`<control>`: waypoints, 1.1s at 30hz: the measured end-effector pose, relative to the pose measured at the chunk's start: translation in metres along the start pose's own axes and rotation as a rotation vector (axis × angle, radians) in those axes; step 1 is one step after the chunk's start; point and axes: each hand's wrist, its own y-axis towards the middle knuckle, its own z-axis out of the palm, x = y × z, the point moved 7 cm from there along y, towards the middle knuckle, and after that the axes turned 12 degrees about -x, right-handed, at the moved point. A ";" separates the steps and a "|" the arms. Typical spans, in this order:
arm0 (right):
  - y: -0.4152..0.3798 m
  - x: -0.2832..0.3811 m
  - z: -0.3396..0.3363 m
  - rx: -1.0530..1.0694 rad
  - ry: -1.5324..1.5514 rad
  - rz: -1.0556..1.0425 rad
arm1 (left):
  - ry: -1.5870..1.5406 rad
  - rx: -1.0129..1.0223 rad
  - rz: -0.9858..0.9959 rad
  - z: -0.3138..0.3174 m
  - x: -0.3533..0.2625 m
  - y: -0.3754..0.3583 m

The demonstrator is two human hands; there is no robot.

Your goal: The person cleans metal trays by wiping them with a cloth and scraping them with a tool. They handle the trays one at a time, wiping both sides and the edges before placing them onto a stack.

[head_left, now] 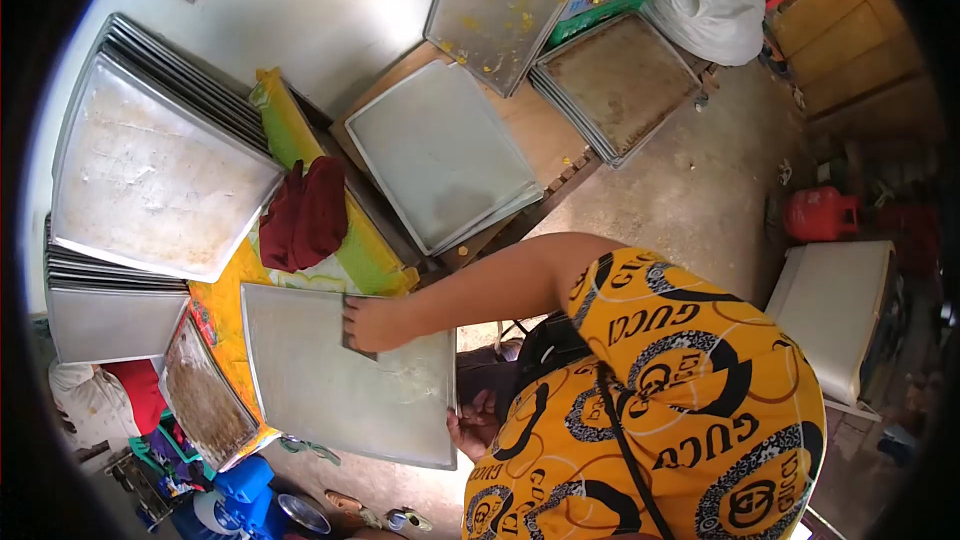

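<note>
A flat grey metal tray lies before me on a yellow cloth, its lower right corner reaching past the cloth. My right hand presses on its upper part, fingers closed over a dark flat piece; whether this is a scraper or a pad I cannot make out. My left hand grips the tray's near edge at the lower right. A dark red cloth lies just beyond the tray.
Stacked trays stand at the left. A brown-stained tray sits beside the yellow cloth. More trays rest on a wooden table, near another stack. A red gas cylinder stands at the right.
</note>
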 end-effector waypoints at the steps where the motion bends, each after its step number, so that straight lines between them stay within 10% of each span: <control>1: 0.004 -0.002 0.002 0.042 0.011 0.037 | 0.012 0.021 0.016 0.004 -0.001 -0.001; 9: -0.039 0.108 0.016 0.347 0.299 -0.349 | -0.011 0.260 -0.037 -0.009 -0.003 0.009; 15: 0.027 -0.031 0.016 0.055 0.000 0.157 | 0.049 0.099 -0.098 -0.035 -0.003 0.008; 18: 0.017 -0.001 0.022 0.314 0.043 -0.009 | 0.098 -0.036 -0.063 -0.039 -0.007 0.005; 22: -0.047 0.095 -0.014 -0.051 0.223 -0.333 | 0.133 -0.129 -0.056 -0.028 -0.006 0.002; 33: 0.009 0.030 0.014 0.203 0.163 0.021 | 0.049 0.112 -0.015 -0.005 -0.007 0.001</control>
